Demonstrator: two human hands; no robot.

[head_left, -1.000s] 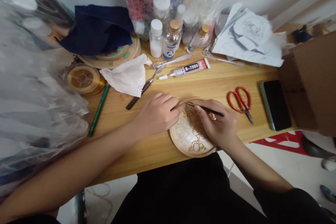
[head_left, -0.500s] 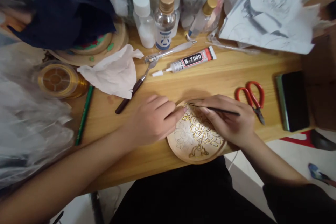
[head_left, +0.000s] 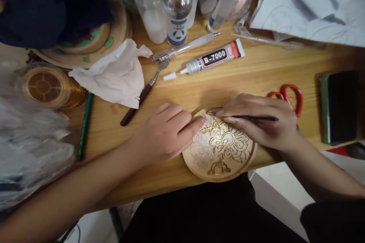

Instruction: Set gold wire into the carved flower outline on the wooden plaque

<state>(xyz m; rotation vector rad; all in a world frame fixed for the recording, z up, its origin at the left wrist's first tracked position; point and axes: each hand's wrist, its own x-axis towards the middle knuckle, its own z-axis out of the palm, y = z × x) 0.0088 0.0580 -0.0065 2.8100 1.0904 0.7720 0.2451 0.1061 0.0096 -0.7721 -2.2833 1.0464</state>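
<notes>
A round wooden disc point(head_left: 194, 167) lies at the table's front edge, tilted toward me. Gold wire outlines a large flower point(head_left: 228, 138) and a smaller shape point(head_left: 219, 167) on its face; pencil lines show at its left. My left hand point(head_left: 168, 133) is closed at the disc's left rim, its index fingertip pressing the upper left of the face and its thumb hidden. Between the thumb and fingers of my right hand point(head_left: 262, 121) is a pair of thin black tweezers point(head_left: 253, 117). Their tips are at the disc's upper edge, by the wire; whether they grip any wire I cannot tell.
Behind the disc lie a B-7000 glue tube point(head_left: 213, 59), a pen point(head_left: 188, 47), a palette knife point(head_left: 137, 106) and a tissue point(head_left: 114, 76). A gold wire spool point(head_left: 48, 87) and green pencil point(head_left: 85, 127) are left; red-handled pliers point(head_left: 295, 100) and a phone point(head_left: 339, 108) right. Bottles point(head_left: 178, 11) stand behind.
The view has come closer to the table. My right hand and the tweezers have shifted slightly right, uncovering more of the flower and partly covering the pliers. My left hand stays at the rim.
</notes>
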